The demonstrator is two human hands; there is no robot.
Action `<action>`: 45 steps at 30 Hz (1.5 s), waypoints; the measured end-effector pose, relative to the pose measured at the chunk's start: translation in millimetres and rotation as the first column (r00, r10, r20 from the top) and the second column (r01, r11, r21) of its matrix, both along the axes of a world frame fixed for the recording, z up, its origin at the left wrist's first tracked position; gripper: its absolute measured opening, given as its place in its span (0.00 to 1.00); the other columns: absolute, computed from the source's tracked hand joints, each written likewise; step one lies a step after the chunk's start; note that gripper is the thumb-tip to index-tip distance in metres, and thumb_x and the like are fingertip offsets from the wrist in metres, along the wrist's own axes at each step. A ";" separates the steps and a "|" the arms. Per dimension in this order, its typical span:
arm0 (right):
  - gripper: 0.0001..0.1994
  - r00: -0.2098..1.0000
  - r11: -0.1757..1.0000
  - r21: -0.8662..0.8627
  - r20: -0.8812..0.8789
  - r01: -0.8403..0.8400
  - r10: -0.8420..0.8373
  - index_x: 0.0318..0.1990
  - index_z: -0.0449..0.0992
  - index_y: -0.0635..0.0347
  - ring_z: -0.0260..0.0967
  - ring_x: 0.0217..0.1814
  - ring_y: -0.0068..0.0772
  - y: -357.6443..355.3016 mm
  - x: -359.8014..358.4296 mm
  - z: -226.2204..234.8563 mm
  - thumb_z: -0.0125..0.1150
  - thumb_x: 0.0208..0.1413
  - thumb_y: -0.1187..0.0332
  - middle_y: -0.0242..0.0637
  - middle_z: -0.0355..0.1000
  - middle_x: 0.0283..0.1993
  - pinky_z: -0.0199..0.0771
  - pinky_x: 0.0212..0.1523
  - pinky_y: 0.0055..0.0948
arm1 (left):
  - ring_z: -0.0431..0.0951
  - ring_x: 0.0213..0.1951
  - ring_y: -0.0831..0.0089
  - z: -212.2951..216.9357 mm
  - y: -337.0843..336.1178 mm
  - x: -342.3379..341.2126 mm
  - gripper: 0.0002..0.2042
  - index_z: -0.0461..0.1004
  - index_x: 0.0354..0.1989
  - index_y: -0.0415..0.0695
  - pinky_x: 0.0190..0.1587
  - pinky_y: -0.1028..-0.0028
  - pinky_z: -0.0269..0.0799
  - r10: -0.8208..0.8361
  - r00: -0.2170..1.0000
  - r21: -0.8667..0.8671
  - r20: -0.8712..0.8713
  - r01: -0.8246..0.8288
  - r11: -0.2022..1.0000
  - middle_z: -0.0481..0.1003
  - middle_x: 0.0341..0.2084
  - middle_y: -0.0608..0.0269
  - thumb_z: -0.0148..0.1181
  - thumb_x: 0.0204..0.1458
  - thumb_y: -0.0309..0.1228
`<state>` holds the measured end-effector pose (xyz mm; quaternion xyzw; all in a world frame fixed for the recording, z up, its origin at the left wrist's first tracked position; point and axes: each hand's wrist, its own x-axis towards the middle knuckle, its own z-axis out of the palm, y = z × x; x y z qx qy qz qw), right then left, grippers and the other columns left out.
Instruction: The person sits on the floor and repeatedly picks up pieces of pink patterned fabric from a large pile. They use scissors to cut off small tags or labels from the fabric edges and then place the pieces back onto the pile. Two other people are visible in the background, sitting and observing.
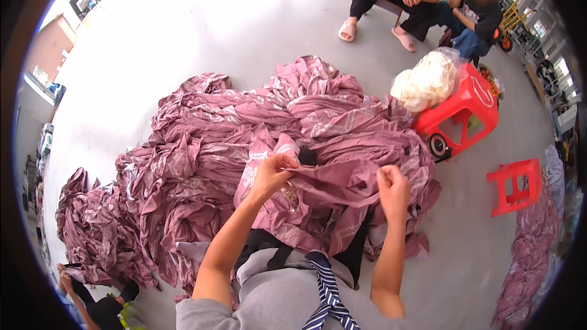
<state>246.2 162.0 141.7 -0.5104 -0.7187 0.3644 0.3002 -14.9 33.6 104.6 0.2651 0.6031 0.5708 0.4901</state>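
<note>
Evidently the person is partway through working along an edge of a mauve fabric piece (330, 186), holding a stretch of it taut between both hands above the lap. The left hand (273, 174) is clenched on the cloth, thumb and fingers pinching the hem beside a small dark patch (307, 157) on the fabric. The right hand (393, 188) is closed in a fist around the same edge further along, so the strip between the two hands runs nearly straight. A small metal tool or clip (290, 195) appears to dangle just under the left hand, though it is too small to tell what it is.

The held piece lies over the person's knees and runs on into a large heap of matching mauve cloth (202, 165) spread across the pale floor (244, 18). A red plastic toy car (461, 113) carrying a clear bag of white stuffing (428, 79) stands just beyond the heap on the right, with a red stool (516, 186) near it. Two seated people (428, 0) are well apart at the far side.

Judging by the grip, the step in hand is inspecting or trimming this edge; the next move would call for keeping the cloth taut while one hand slides along it.
</note>
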 end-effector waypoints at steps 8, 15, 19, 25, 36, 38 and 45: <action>0.16 0.872 0.775 0.422 0.089 -0.471 0.481 0.40 0.74 0.59 0.74 0.29 0.38 -14.4 -73.2 37.8 0.62 0.40 0.80 0.40 0.74 0.34 0.73 0.27 0.31 | 0.75 0.27 0.79 68.4 29.5 41.3 0.06 0.74 0.31 0.37 0.29 0.80 0.69 0.061 0.759 0.271 -0.648 0.155 0.950 0.74 0.25 0.64 0.54 0.47 0.15; 0.07 0.986 0.810 0.577 -0.040 -0.109 0.161 0.29 0.73 0.59 0.70 0.21 0.34 -17.6 -44.7 75.5 0.60 0.39 0.78 0.35 0.69 0.19 0.68 0.23 0.29 | 0.75 0.29 0.69 55.4 37.4 42.7 0.10 0.73 0.29 0.43 0.29 0.73 0.69 0.334 0.567 0.355 -0.753 -0.076 0.932 0.74 0.30 0.63 0.64 0.35 0.21; 0.07 0.995 0.822 0.565 -0.001 -0.078 0.095 0.29 0.73 0.59 0.68 0.19 0.31 -26.3 -23.5 82.3 0.60 0.39 0.78 0.33 0.67 0.17 0.67 0.22 0.28 | 0.73 0.27 0.77 54.6 38.0 44.9 0.11 0.72 0.29 0.42 0.25 0.79 0.66 0.471 0.604 0.474 -0.643 -0.169 0.864 0.74 0.30 0.67 0.66 0.36 0.20; 0.10 0.980 0.839 0.509 0.075 -0.194 0.182 0.28 0.73 0.58 0.68 0.20 0.32 -44.8 -6.0 68.4 0.59 0.34 0.79 0.33 0.67 0.18 0.65 0.21 0.30 | 0.72 0.30 0.82 38.4 28.2 46.7 0.09 0.69 0.30 0.42 0.31 0.82 0.67 0.421 0.867 0.505 -0.267 -0.246 0.827 0.72 0.30 0.69 0.64 0.44 0.20; 0.15 0.901 0.928 0.116 -0.224 -0.354 0.372 0.39 0.75 0.60 0.69 0.23 0.15 -46.8 -32.4 77.3 0.71 0.43 0.73 0.31 0.71 0.23 0.67 0.24 0.18 | 0.73 0.31 0.81 56.2 8.9 53.5 0.08 0.75 0.34 0.38 0.35 0.81 0.69 0.163 0.982 0.458 -0.092 -0.103 0.883 0.75 0.27 0.67 0.57 0.45 0.16; 0.15 0.902 0.915 0.096 -0.159 -0.391 0.402 0.41 0.75 0.65 0.69 0.27 0.12 -44.6 -42.9 86.1 0.70 0.45 0.74 0.32 0.75 0.27 0.68 0.28 0.16 | 0.74 0.31 0.81 53.5 5.8 57.4 0.11 0.77 0.35 0.39 0.34 0.80 0.69 0.192 0.931 0.437 -0.309 -0.041 0.899 0.76 0.28 0.67 0.57 0.43 0.14; 0.03 0.854 0.890 -0.099 -0.347 -0.445 0.389 0.30 0.72 0.65 0.64 0.21 0.12 -42.4 -40.6 41.2 0.61 0.51 0.77 0.27 0.68 0.20 0.59 0.22 0.13 | 0.72 0.22 0.68 57.9 -6.0 56.3 0.19 0.78 0.42 0.43 0.27 0.73 0.67 0.193 0.837 0.532 -0.511 0.131 0.837 0.71 0.20 0.57 0.56 0.39 0.14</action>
